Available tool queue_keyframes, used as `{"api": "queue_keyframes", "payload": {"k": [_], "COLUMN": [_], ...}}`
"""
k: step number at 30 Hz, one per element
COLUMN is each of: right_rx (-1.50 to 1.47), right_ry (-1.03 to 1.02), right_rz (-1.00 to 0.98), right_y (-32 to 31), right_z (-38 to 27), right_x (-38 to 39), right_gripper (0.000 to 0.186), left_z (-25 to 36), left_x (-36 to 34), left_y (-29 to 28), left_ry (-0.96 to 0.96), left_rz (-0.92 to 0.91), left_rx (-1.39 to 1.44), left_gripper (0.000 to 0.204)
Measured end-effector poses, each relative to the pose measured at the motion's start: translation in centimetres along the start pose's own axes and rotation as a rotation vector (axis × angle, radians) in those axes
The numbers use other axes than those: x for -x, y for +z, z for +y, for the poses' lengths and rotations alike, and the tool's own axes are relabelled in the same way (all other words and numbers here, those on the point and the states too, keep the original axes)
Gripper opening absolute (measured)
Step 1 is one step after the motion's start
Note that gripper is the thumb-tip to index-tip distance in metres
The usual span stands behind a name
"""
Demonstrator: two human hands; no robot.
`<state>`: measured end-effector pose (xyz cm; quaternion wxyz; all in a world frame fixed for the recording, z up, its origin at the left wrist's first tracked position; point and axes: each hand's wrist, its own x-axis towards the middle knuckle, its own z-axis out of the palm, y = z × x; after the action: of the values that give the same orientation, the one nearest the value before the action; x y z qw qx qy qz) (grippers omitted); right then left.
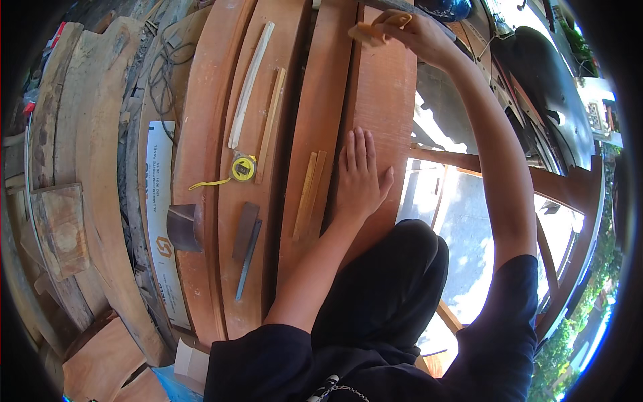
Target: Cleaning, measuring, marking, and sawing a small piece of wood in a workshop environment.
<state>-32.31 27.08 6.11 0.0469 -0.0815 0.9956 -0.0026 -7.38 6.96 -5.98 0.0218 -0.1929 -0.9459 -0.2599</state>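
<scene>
Lengthwise, side by side, four reddish-brown planks are laid: a left plank (199,134), a second plank (234,191), a third plank (325,87) and a right plank (383,94). Past the left plank's left edge a white printed strip (164,201) is seen. On the right plank, over its left edge, the left hand (360,177) is rested flat, its fingers outstretched and holding nothing. By the right hand (420,39), a tan piece (370,33), its kind unclear, is grasped between bent fingers above that plank's far end. A dark curved sheet (185,226) is draped across the left plank's left edge. Two short wooden strips (309,191) are set on the third plank. Along the second plank's left edge, a pale stick (250,87) is placed, with a yellow tape measure (242,167) just below.
</scene>
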Motion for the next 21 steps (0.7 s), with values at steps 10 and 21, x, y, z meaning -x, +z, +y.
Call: {"api": "queue_keyframes", "payload": {"k": [10, 21], "right_rx": [0.027, -0.059], "right_ry": [0.025, -0.070], "right_rz": [-0.111, 0.052], "right_y": [0.4, 1.2], "right_z": [-0.3, -0.2], "right_x": [0.4, 0.5], "right_gripper": [0.034, 0.036], "left_z": [0.1, 0.0], "left_x": [0.1, 0.0], "left_y": [0.0, 0.1], "left_ry": [-0.043, -0.007], "left_rz": [-0.031, -0.014], "left_rx": [-0.044, -0.023], "left_gripper": [0.088, 0.089]}}
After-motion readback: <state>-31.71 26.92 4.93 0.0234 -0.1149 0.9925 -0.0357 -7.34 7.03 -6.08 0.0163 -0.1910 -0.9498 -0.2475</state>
